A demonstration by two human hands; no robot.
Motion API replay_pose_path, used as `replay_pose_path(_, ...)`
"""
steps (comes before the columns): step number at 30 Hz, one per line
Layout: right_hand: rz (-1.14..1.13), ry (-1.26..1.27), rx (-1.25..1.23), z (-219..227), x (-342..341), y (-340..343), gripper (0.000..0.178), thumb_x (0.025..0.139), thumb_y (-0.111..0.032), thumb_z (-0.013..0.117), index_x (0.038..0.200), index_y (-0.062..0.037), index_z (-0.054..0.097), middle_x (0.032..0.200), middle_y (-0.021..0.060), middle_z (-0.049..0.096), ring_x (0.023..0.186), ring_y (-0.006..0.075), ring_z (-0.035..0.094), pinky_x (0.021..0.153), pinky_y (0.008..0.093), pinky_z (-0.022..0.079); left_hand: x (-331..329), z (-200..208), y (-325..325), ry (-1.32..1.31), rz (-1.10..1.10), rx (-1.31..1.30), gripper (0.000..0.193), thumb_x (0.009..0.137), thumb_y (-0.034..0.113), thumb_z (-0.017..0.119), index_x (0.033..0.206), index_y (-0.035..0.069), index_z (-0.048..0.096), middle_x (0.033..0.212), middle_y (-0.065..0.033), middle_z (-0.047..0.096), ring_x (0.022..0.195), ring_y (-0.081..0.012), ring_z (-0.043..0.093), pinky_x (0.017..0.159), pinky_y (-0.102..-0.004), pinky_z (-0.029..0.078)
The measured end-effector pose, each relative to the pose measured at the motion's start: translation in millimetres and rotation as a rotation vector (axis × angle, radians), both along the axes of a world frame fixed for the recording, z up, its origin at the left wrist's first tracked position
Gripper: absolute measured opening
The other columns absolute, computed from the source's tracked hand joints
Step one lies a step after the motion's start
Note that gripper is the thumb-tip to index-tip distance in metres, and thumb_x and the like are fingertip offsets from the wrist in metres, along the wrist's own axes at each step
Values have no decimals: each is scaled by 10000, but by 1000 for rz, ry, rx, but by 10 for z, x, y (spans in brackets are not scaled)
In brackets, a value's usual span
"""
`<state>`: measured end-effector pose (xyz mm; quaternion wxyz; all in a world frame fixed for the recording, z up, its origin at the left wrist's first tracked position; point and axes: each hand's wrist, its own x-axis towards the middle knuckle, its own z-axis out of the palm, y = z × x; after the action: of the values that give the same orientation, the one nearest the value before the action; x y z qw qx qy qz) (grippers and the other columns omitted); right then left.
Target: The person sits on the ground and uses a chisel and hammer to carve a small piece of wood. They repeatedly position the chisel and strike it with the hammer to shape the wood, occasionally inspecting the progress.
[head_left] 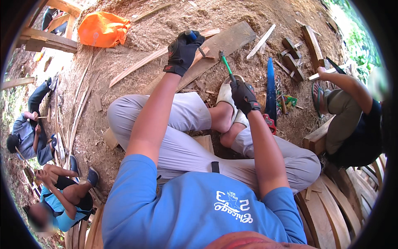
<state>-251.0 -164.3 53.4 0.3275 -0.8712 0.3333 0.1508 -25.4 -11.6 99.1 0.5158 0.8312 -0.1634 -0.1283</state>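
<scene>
My left hand point(182, 52), in a black glove, is closed around a blue-handled chisel point(192, 35). The chisel's dark blade points down at a pale strip of wood point(198, 57) lying across a wide plank point(236, 38). My right hand point(244, 96), also gloved, grips a hammer point(225, 63) with a green shaft and black grip. The hammer's small head is above the plank's near edge, to the right of the chisel and apart from it. My fingers partly hide both handles.
A handsaw point(270, 89) with a blue blade and red handle lies right of my feet. An orange bag point(103, 29) sits far left. Wood offcuts point(292, 58) lie far right. One person point(352, 108) sits at the right, two others point(29, 128) at the left. Curved timbers point(331, 203) are behind me.
</scene>
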Motion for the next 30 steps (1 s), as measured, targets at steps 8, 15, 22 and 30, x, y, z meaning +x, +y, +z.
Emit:
replay_pose_path(8, 1, -17, 46, 4, -24, -40, 430, 1062, -373, 452, 1081, -16, 692, 1003, 289, 712, 953, 489, 674, 840, 574, 517, 8, -118, -37, 10, -5, -37, 324, 898, 429, 798, 1056, 147, 774, 929, -39, 766, 895, -197, 715, 835, -379, 542)
replay_pose_path(15, 14, -7, 19, 15, -30, -20, 438, 1054, -372, 451, 1106, -3, 681, 1040, 308, 708, 1010, 506, 667, 879, 584, 513, 8, -83, -22, -18, -41, 22, 303, 905, 417, 794, 1043, 148, 772, 926, -30, 766, 890, -183, 710, 824, -384, 536)
replay_pose_path(22, -19, -65, 43, -51, -84, -51, 448, 1055, -389, 451, 1085, -15, 694, 964, 292, 717, 949, 490, 688, 829, 579, 531, 16, -178, -59, -13, -69, -53, 312, 903, 382, 805, 1060, 115, 762, 955, -25, 764, 912, -181, 701, 845, -373, 543)
replay_pose_path(30, -110, -467, 276, 1499, 168, -127, 318, 1098, -280, 498, 1091, -15, 673, 754, 144, 641, 643, 256, 614, 598, 433, 436, 81, -336, -115, -223, -171, 116, 362, 898, 385, 799, 1122, 104, 752, 1074, -86, 767, 1007, -247, 713, 904, -391, 545)
